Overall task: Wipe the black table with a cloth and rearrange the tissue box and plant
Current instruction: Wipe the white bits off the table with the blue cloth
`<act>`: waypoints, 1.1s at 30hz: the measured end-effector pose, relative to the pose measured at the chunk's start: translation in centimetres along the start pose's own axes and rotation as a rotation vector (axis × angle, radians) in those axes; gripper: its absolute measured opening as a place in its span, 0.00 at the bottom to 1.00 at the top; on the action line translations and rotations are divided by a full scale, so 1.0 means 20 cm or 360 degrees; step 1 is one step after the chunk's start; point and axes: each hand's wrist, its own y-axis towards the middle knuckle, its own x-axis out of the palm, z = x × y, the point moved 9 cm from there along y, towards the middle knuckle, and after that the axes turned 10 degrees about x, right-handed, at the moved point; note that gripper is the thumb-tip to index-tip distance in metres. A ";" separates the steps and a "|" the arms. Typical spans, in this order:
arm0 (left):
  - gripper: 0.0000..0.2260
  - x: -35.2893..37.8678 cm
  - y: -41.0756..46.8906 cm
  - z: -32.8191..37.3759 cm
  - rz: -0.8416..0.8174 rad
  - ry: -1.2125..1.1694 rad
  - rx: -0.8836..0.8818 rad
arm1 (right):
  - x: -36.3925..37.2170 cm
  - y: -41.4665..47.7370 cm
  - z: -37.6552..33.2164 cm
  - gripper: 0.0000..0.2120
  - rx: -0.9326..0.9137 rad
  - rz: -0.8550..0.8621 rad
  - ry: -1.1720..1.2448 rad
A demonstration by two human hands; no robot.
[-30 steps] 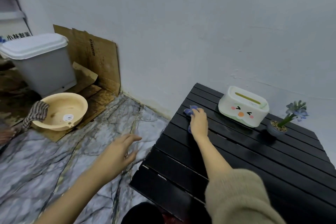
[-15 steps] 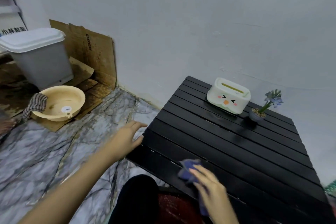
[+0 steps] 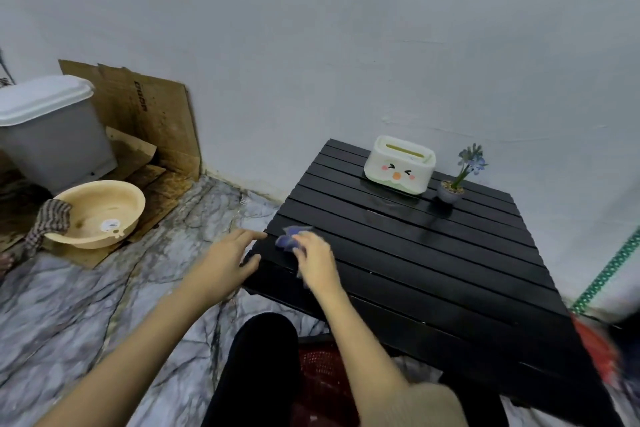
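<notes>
The black slatted table (image 3: 433, 263) stands against the white wall. My right hand (image 3: 317, 262) presses a small blue cloth (image 3: 289, 241) onto the table near its left edge; the hand is blurred by motion. My left hand (image 3: 227, 262) rests at the table's left edge, fingers spread, holding nothing. A white tissue box (image 3: 398, 165) with a cartoon face stands at the table's far side. Just right of the tissue box is a small potted plant (image 3: 457, 177) with blue flowers.
On the marble floor at left lie a beige basin (image 3: 100, 215) with a striped rag (image 3: 48, 225) over its rim, a grey lidded bin (image 3: 52, 132) and flattened cardboard (image 3: 149, 114). A red basket (image 3: 322, 378) sits below my knee. A red object (image 3: 595, 350) is at the right.
My right hand swept the cloth from the far left of the table down to its near edge, then back up along the left side. My left hand moved to the table's edge.
</notes>
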 end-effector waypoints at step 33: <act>0.15 0.47 0.18 0.20 -0.0262 -0.0256 0.0075 | -0.72 -0.72 0.86 0.16 0.0361 0.0227 -0.0120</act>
